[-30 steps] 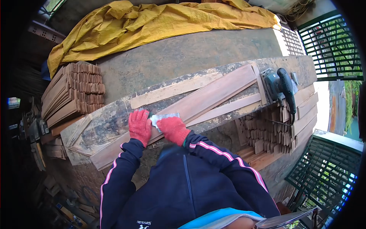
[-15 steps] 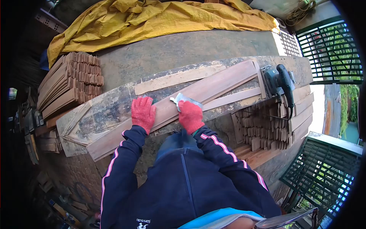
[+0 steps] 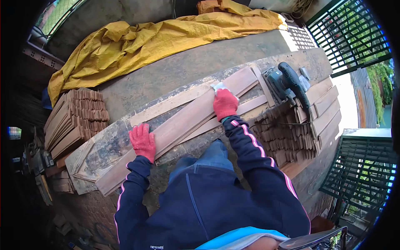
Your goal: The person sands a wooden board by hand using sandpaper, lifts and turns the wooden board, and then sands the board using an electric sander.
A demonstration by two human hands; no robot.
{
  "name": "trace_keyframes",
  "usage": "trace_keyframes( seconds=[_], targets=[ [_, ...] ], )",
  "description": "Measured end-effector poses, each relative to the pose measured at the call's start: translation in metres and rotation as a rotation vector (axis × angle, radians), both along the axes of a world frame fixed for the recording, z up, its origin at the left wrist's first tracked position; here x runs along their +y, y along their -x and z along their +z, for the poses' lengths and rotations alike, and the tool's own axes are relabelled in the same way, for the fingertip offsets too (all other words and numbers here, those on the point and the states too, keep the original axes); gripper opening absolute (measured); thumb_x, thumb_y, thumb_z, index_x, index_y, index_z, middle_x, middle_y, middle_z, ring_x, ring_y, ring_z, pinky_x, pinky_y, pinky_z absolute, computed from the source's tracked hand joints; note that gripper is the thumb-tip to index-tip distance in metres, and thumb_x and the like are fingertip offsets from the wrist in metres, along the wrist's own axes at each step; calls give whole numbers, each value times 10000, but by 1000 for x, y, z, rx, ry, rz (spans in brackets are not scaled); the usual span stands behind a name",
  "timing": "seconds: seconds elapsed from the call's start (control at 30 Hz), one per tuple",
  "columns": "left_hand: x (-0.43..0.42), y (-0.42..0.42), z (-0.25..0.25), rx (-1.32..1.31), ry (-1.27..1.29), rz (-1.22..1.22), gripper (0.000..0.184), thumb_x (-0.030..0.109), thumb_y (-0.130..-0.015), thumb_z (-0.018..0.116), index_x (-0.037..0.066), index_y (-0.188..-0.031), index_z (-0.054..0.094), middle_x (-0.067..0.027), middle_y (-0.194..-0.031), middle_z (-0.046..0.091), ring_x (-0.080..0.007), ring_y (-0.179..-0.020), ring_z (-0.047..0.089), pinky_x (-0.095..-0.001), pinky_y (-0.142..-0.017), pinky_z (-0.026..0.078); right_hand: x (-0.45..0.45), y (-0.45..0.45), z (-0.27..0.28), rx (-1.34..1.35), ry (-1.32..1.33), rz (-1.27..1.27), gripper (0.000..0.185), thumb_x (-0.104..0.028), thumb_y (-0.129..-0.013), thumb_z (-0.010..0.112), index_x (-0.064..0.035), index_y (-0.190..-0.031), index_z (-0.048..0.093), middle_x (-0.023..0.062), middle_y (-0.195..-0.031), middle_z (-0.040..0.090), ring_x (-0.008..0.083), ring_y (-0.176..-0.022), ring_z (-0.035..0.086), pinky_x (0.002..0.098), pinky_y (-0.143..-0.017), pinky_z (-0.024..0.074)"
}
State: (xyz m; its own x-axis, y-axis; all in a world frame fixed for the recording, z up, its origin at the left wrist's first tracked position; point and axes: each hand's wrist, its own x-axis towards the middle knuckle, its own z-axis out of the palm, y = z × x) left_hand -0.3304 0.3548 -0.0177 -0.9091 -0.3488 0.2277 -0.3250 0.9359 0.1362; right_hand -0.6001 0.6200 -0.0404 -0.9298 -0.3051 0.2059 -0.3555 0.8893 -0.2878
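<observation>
A long reddish wooden board [image 3: 183, 118] lies slantwise on the worn workbench [image 3: 112, 143]. My left hand [image 3: 143, 141], in a red glove, rests flat on the board's lower left part with its fingers spread. Farther up the board, toward its right end, my right hand [image 3: 225, 104] in a red glove is closed on a pale crumpled sheet [image 3: 220, 86], which lies against the wood. Thin wooden strips lie beside the board on both sides.
A power sander [image 3: 286, 83] sits at the bench's right end. Stacked wooden slats [image 3: 77, 121] stand at the left, and more slats [image 3: 287, 139] at the right below the bench. A yellow tarp [image 3: 154, 41] lies along the back. Green metal grilles [image 3: 354, 37] stand at the right.
My right hand has slid up and right along the board with the sheet. My left hand was near it and now lies apart, fingers more spread. The view has shifted slightly.
</observation>
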Motion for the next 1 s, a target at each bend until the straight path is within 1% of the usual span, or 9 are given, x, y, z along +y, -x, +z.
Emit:
trace_keyframes(
  seconds=[0.17,0.23,0.37,0.5,0.6,0.67,0.73,0.87,1.0],
  targets=[
    [79,87,-5,-82,-106,107,692,449,-883,608,102,-1456,435,-163,-1491,435,-405,-1413,321,-581,-1174,146,-11,-56,19,-157,64,500,109,-181,-830,585,-117,-897,642,122,-843,663,338,-785,665,480,-673,512],
    [94,100,-3,-156,-69,118,705,467,-883,602,103,-1461,427,-161,-1492,433,-407,-1413,318,-582,-1176,138,18,-17,23,-126,43,466,108,-142,-819,563,-112,-876,650,117,-847,674,334,-791,670,479,-673,505],
    [103,106,-4,-294,-11,146,738,518,-893,569,112,-1484,394,-147,-1508,417,-403,-1423,301,-581,-1183,112,111,121,6,35,-71,43,123,-215,-879,590,-106,-895,645,121,-837,660,330,-795,670,467,-653,521],
    [106,110,0,-348,19,174,725,511,-909,553,114,-1492,382,-144,-1522,401,-397,-1433,289,-577,-1187,101,113,132,-7,-12,-64,-44,154,-236,-907,594,-90,-913,643,131,-865,659,350,-799,661,472,-655,523],
    [110,112,3,-383,47,202,716,502,-920,543,113,-1497,375,-144,-1526,397,-390,-1438,286,-576,-1188,95,73,56,4,-44,142,399,101,-193,-819,637,-111,-876,622,124,-815,644,356,-762,645,477,-666,512],
    [112,112,1,-400,40,240,711,504,-927,531,118,-1502,369,-145,-1532,387,-382,-1444,277,-579,-1187,92,56,10,27,-269,-11,772,99,-127,-804,593,-120,-883,653,122,-840,672,337,-785,673,475,-681,522],
    [113,111,0,-397,10,272,707,510,-930,523,126,-1503,369,-143,-1533,384,-377,-1448,270,-583,-1185,92,65,21,32,-159,1,946,116,-114,-779,621,-124,-886,664,119,-851,669,331,-801,670,473,-685,520],
    [113,109,1,-372,-24,264,701,513,-929,519,138,-1503,374,-138,-1523,392,-375,-1437,285,-589,-1180,104,106,93,51,-187,-162,1031,266,-65,-705,660,-192,-938,675,59,-858,637,328,-840,645,479,-649,478],
    [114,107,-4,-228,-9,239,668,453,-899,574,144,-1472,425,-143,-1479,444,-376,-1395,350,-597,-1156,161,116,106,46,-212,-167,1091,256,-71,-689,669,-177,-922,679,61,-891,640,329,-862,631,477,-693,480]
  ],
)
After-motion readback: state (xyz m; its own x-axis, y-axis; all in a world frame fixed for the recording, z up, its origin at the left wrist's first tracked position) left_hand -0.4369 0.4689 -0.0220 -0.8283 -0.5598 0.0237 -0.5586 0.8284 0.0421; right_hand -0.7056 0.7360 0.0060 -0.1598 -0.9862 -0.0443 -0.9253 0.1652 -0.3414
